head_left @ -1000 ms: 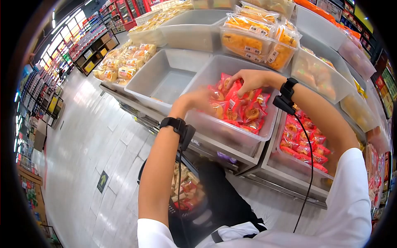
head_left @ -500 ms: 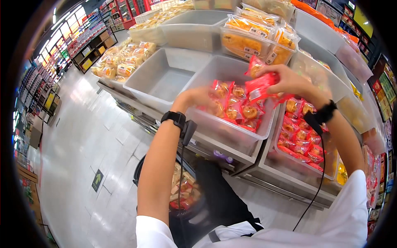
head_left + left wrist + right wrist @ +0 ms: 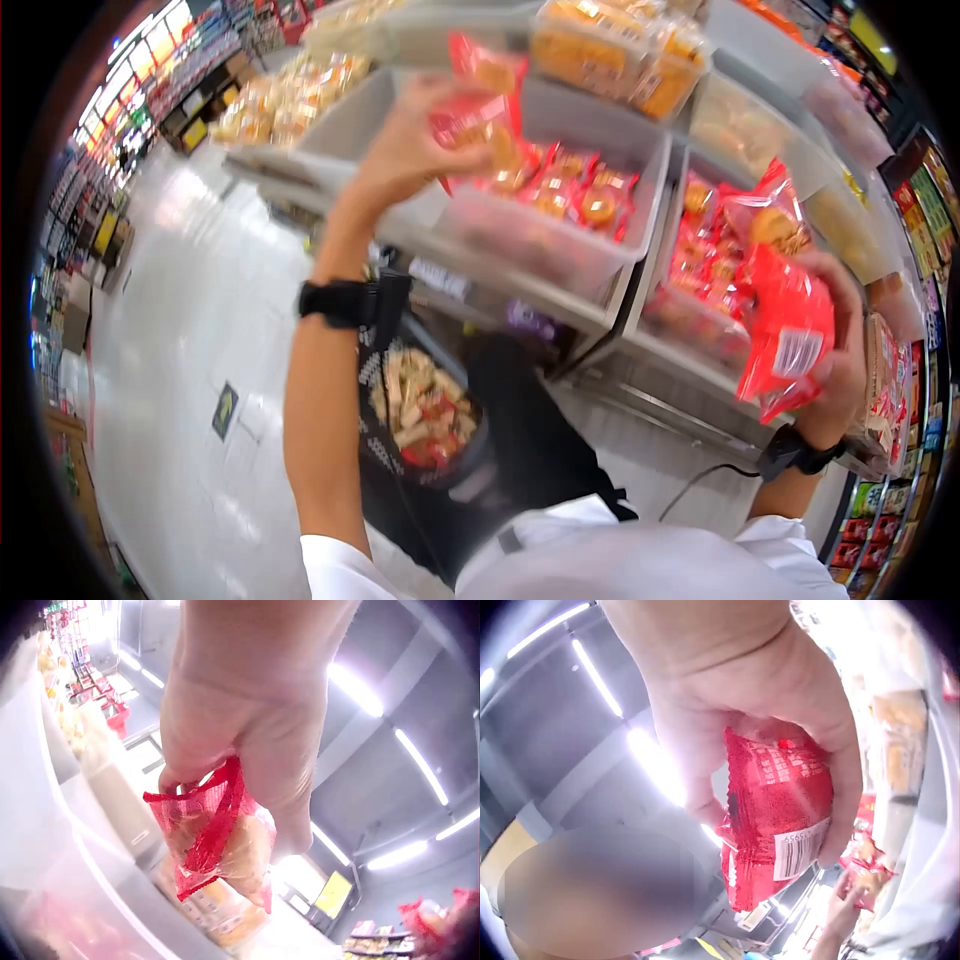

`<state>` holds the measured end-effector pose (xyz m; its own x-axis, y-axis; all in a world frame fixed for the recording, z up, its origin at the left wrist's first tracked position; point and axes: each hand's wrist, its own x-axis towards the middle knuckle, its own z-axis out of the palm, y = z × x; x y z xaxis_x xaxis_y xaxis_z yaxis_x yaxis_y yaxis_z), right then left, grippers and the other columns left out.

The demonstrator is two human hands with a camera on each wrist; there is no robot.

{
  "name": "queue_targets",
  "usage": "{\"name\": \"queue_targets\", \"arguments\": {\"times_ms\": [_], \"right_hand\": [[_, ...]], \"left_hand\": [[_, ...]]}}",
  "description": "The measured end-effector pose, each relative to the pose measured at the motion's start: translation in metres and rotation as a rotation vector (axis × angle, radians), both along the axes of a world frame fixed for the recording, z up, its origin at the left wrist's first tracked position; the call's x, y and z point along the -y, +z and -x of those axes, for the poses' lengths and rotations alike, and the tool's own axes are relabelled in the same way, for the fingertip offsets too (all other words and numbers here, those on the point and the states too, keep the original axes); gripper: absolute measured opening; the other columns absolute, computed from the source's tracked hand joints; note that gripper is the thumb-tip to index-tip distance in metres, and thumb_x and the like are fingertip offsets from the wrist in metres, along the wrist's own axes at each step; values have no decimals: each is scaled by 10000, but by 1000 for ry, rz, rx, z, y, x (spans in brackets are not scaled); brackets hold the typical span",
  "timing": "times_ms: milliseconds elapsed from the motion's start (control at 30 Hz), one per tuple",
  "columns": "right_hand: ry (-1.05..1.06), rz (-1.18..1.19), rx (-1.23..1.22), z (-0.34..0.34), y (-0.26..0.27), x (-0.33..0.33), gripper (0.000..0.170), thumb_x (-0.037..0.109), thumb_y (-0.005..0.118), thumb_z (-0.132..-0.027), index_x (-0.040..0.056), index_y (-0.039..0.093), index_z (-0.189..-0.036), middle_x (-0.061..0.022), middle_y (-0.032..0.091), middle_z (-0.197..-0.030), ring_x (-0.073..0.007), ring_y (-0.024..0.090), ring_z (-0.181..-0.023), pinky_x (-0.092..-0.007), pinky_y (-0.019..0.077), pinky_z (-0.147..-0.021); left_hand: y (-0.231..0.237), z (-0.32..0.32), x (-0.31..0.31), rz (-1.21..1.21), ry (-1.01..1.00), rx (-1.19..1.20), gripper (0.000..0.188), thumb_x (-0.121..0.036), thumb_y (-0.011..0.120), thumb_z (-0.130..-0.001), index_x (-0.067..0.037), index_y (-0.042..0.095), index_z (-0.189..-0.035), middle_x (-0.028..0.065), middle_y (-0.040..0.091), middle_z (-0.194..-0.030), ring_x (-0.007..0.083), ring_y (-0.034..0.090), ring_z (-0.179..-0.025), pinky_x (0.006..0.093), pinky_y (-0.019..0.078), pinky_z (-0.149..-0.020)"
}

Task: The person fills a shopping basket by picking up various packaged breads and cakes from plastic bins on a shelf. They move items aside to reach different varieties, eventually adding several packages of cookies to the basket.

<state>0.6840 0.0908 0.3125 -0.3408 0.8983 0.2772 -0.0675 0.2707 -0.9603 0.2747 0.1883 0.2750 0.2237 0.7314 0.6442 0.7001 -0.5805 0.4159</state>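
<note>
My left hand point(image 3: 405, 150) grips red-and-clear packets of round pastries point(image 3: 482, 120) above the left edge of a clear bin point(image 3: 560, 245). In the left wrist view its fingers point(image 3: 289, 817) close round a red-trimmed packet point(image 3: 214, 832). Over the front of the right-hand bin, my right hand point(image 3: 840, 325) holds several red packets point(image 3: 790, 310), one showing a white barcode label. The right wrist view shows that barcoded packet point(image 3: 780, 817) between thumb and fingers. More red packets point(image 3: 600, 200) lie in the middle bin, and others point(image 3: 710, 260) in the right one.
A grey bin point(image 3: 370, 110) stands left of the middle one, with wrapped yellow breads point(image 3: 300, 95) beyond it. Orange-filled packs point(image 3: 590, 50) stand behind. Below the left forearm, a black basket point(image 3: 480, 440) holds light-coloured and red packets. A cable runs from the right wrist.
My left hand has risen from the middle bin with packets and moved left. My right hand has carried its packets right and down, over the right-hand bin. The view has shifted.
</note>
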Motion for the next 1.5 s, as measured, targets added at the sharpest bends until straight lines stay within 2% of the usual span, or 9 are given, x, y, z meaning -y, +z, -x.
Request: {"name": "queue_targets", "arguments": {"times_ms": [167, 267, 300, 433, 500, 700, 933, 1333, 1500], "right_hand": [[417, 251, 29, 64, -92, 33, 748, 324, 882, -567, -56, 570, -1131, -105, 607, -1102, -184, 590, -1050, -301, 451, -915], [651, 404, 101, 111, -168, 27, 618, 226, 812, -629, -20, 573, -1142, -91, 601, -1103, -150, 573, -1035, -285, 440, -916], [700, 446, 118, 129, -193, 28, 572, 198, 782, -654, -8, 573, -1145, -87, 599, -1104, -139, 567, -1031, -281, 438, -914], [840, 599, 168, 197, -299, 26, 417, 32, 675, -733, 8, 569, -1136, -57, 624, -1026, -110, 598, -926, -255, 485, -808], [826, 731, 235, 225, -332, 26, 393, 4, 648, -744, 15, 573, -1130, -48, 636, -994, -100, 609, -867, -243, 503, -755], [919, 701, 445, 261, -361, 15, 410, 19, 626, -758, 15, 544, -1159, -76, 615, -1047, -141, 622, -914, -283, 520, -820], [800, 807, 308, 268, -370, 22, 388, 33, 636, -770, 36, 558, -1151, -77, 626, -1024, -149, 638, -902, -277, 534, -774], [831, 764, -16, 343, -357, 21, 395, 51, 597, -821, 45, 516, -1208, -78, 603, -1022, -169, 634, -903, -331, 586, -712], [885, 860, 19, 307, -366, 18, 392, 68, 606, -816, 43, 519, -1197, -77, 607, -1039, -177, 640, -912, -333, 578, -759]], "left_hand": [[-23, 28, 186, 12, 159, 300, 621, -244, 790, -665, -35, 591, -1214, 84, 570, -1203, 198, 586, -1096, 305, 485, -922], [-104, 35, 293, 191, 308, 720, 736, -317, 777, -666, 42, 526, -1257, 120, 495, -1294, 227, 520, -1195, 333, 431, -1006], [-139, 47, 326, 223, 413, 671, 751, -303, 783, -665, 37, 511, -1276, 124, 496, -1289, 225, 498, -1211, 339, 396, -1039], [-256, 42, 411, 380, 542, 1327, 620, -31, 722, -757, 48, 468, -1318, 103, 473, -1318, 205, 527, -1179, 329, 455, -998], [-288, 41, 424, 422, 558, 1521, 584, 2, 695, -786, 50, 464, -1320, 106, 503, -1288, 196, 546, -1153, 322, 473, -970], [-316, 83, 386, 336, 500, 1457, 536, -20, 682, -837, 51, 463, -1321, 98, 557, -1227, 169, 573, -1085, 307, 478, -946], [-347, 82, 377, 331, 488, 1689, 338, -49, 596, -917, 13, 518, -1240, 85, 615, -1129, 169, 613, -1031, 315, 524, -879], [-379, 75, 402, 218, 498, 1894, 346, -104, 580, -927, -45, 473, -1251, 113, 581, -1173, 235, 606, -1058, 404, 536, -870], [-383, 77, 401, 219, 481, 1890, 373, -180, 570, -946, -68, 453, -1282, 123, 538, -1267, 277, 542, -1178, 463, 484, -960]]}}
